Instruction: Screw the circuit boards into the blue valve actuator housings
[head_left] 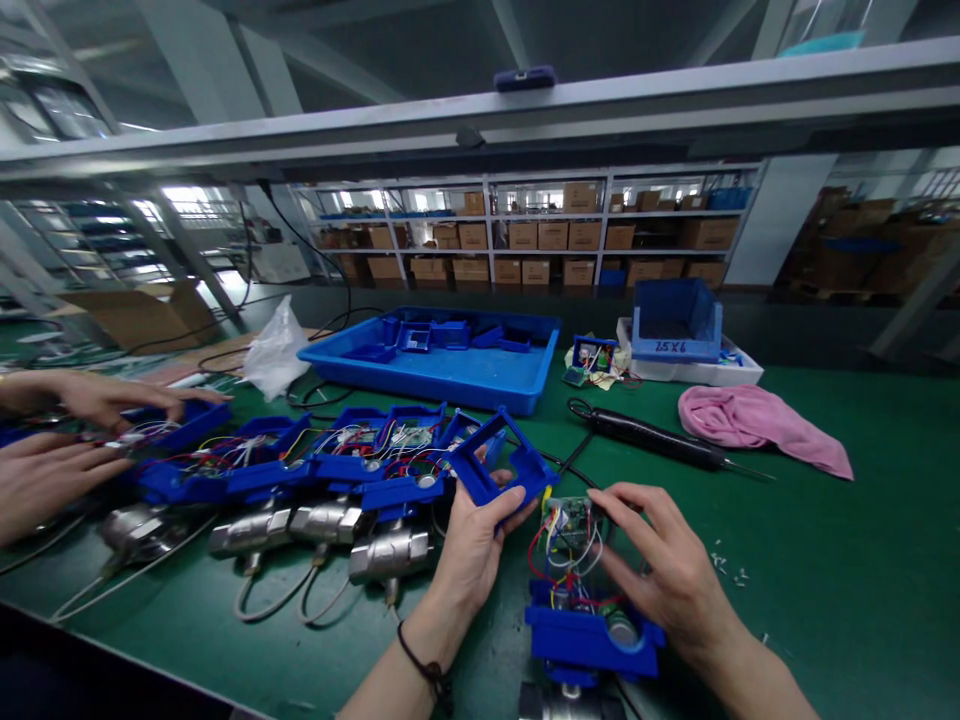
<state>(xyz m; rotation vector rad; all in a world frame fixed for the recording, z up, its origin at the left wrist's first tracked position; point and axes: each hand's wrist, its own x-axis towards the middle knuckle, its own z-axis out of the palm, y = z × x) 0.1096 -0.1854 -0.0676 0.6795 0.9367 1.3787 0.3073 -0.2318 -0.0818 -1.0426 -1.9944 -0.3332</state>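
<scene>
My left hand (480, 540) grips a blue plastic frame (532, 465) with a square opening, tilted above the bench. At its right, my right hand (660, 565) pinches the edge of a green circuit board (571, 520) between thumb and fingers. Red, yellow, white and blue wires run from the board down to an open blue housing (592, 640). That housing sits on a metal body, partly cut off at the bottom edge. Left of my left hand stands a row of similar open blue housings (405, 490) with wires, each on a metal valve body (390, 555).
A blue tray (431, 385) with blue plastic parts lies behind. To the right are a black electric screwdriver (652, 435), a pink cloth (757, 420), loose screws (727, 570) and a blue bin (675, 320). A co-worker's hands (75, 440) work at the far left.
</scene>
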